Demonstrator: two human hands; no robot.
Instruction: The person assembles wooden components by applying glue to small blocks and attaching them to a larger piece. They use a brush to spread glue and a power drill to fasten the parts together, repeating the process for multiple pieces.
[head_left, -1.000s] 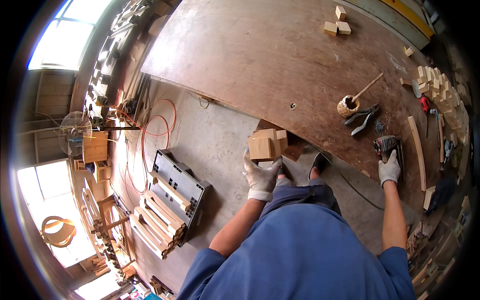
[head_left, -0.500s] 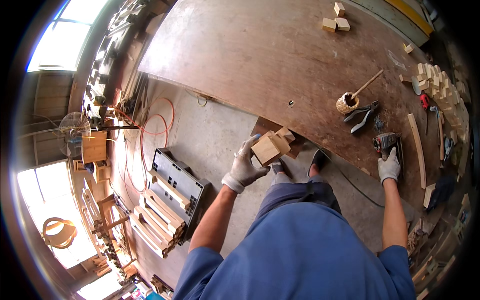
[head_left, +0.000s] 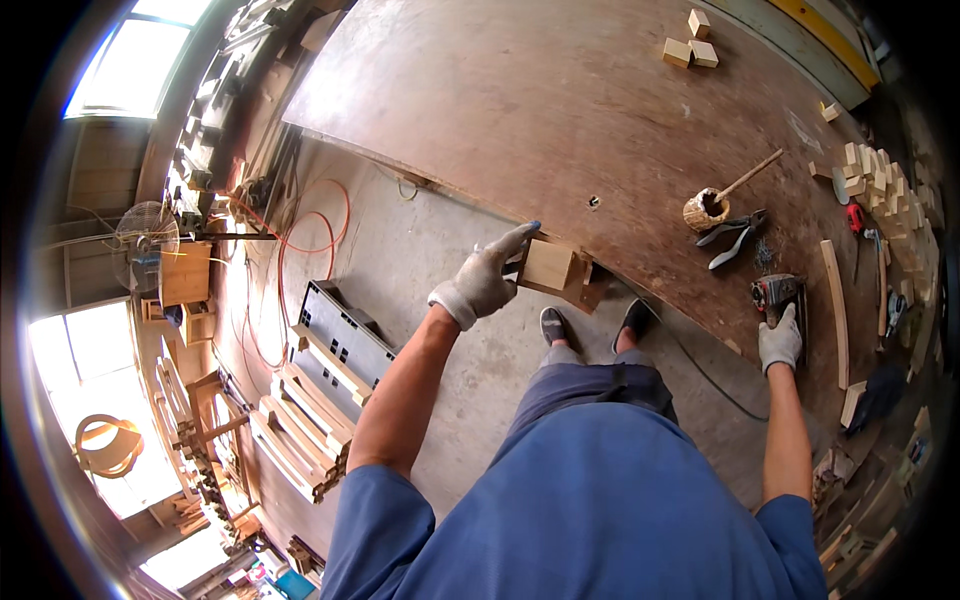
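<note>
My left hand [head_left: 485, 275], in a whitish work glove, is at the bench's near edge with fingers stretched out and thumb apart. Beside its fingertips a square wood block [head_left: 548, 265] sits in a brown wooden tray or drawer [head_left: 580, 297] below the bench edge. Part of a second block shows at its right. My right hand [head_left: 780, 343], also gloved, is wrapped round the handle of a black and silver nail gun [head_left: 773, 290] lying on the bench. The gun's far side is hidden by its own body.
On the brown bench [head_left: 450, 110] are a woven pot with a stick [head_left: 704, 209], pliers [head_left: 735, 238], a curved wood strip [head_left: 835, 315], three blocks [head_left: 690, 47] and a block pile [head_left: 885, 185]. A dark crate [head_left: 345, 320] with wood strips stands on the floor at left. A hose [head_left: 700, 370] crosses below.
My left hand has moved up and away toward the bench edge, and its fingers have straightened. The blocks it held now sit lower, in the tray. My right hand stays on the nail gun.
</note>
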